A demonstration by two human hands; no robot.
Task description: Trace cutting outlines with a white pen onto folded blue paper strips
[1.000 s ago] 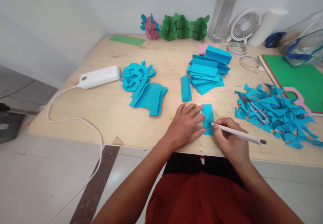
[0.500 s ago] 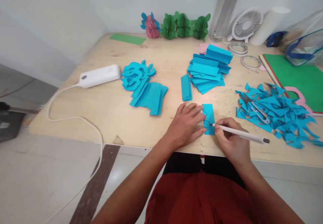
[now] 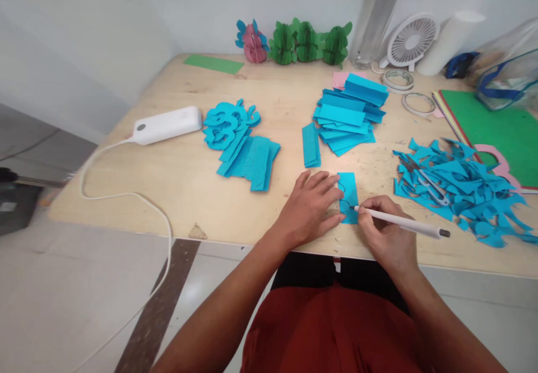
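A small blue folded paper (image 3: pixel 348 185) lies near the table's front edge, with curved dark lines drawn along its left part. My left hand (image 3: pixel 313 207) lies flat with fingers spread, their tips pressing the paper's left edge. Gripped in my right hand (image 3: pixel 389 235) is a white pen (image 3: pixel 403 222), its tip on the lower part of the paper. Just beyond stands a pile of folded blue papers (image 3: pixel 342 116), with one folded piece (image 3: pixel 311 146) apart from it. Blue cut-out shapes (image 3: pixel 229 123) and more folded blue papers (image 3: pixel 247 162) lie to the left.
Blue paper scraps (image 3: pixel 474 193) with scissors (image 3: pixel 432 187) on them lie at right, beside green sheets (image 3: pixel 496 132). Tape rolls (image 3: pixel 418 104), a fan (image 3: pixel 412 39) and a bottle (image 3: pixel 376 25) stand behind. A white power bank (image 3: pixel 168 125) trails a cable (image 3: pixel 134 196) at left.
Almost nothing differs. The view has shifted very slightly; both hands, the pen and the paper stay in practically the same places.
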